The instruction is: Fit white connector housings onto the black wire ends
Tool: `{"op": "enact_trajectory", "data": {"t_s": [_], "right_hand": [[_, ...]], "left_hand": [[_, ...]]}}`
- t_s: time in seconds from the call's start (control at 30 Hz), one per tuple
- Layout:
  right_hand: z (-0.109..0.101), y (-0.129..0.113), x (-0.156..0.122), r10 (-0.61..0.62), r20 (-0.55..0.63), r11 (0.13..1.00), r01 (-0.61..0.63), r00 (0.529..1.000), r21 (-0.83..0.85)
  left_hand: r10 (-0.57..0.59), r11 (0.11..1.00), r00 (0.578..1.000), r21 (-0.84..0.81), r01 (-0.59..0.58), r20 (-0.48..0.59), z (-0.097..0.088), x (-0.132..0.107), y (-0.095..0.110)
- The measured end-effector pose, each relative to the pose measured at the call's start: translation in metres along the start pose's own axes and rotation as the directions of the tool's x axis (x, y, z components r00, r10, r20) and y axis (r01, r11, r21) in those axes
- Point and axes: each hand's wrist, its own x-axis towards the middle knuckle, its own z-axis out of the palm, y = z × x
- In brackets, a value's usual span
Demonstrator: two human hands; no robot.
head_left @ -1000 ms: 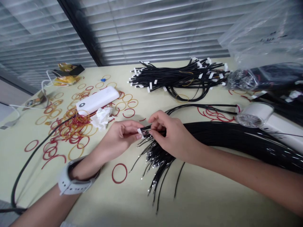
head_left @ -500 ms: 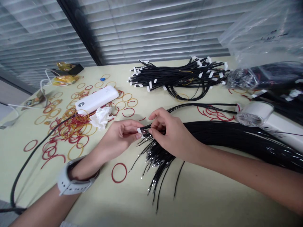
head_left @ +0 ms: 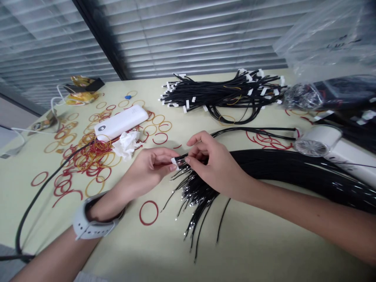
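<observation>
My left hand (head_left: 148,168) pinches a small white connector (head_left: 174,162) between thumb and forefinger at the middle of the table. My right hand (head_left: 214,164) pinches the end of a thin black wire (head_left: 188,158) right beside that connector, fingertips nearly touching the left ones. Under both hands lies a thick bundle of black wires (head_left: 293,168) whose bare metal tips (head_left: 190,196) fan out toward me. A white watch (head_left: 88,223) sits on my left wrist.
Finished black wires with white connectors (head_left: 223,94) are piled at the back. Red and yellow rubber bands (head_left: 91,156) lie scattered left, with a white power bank (head_left: 122,122), a crumpled tissue (head_left: 126,144) and a black cable (head_left: 38,196). A white handheld fan (head_left: 326,143) and plastic bags (head_left: 329,51) are at right.
Both hands stay pinched together at the same spot; my right hand's fingers have shifted slightly on the wire end. Nothing else moved.
</observation>
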Motion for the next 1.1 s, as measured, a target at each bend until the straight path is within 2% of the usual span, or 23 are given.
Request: {"op": "enact_trajectory", "data": {"t_s": [0.23,0.63,0.83,1.1], "right_hand": [[0.0009,0.0014,-0.001,-0.03,0.003,0.998,0.029,1.0,0.056],[0.0011,0.0049,-0.0028,-0.148,0.033,0.988,0.15,0.988,-0.046],[0.0004,0.0048,-0.0029,-0.165,0.038,0.984,0.167,0.986,-0.058],[0.0008,0.005,-0.0023,-0.16,0.03,0.987,0.161,0.987,-0.018]], "left_hand": [[-0.001,1.0,1.0,-0.005,0.001,-0.009,-0.0002,0.0011,-0.0007],[0.005,1.0,1.0,-0.009,-0.005,0.01,-0.0033,0.0014,-0.0039],[-0.011,1.0,1.0,-0.021,0.011,0.027,-0.0031,0.0012,-0.0027],[0.017,0.997,0.999,0.071,-0.014,-0.039,0.0023,-0.0008,0.0015]]}}
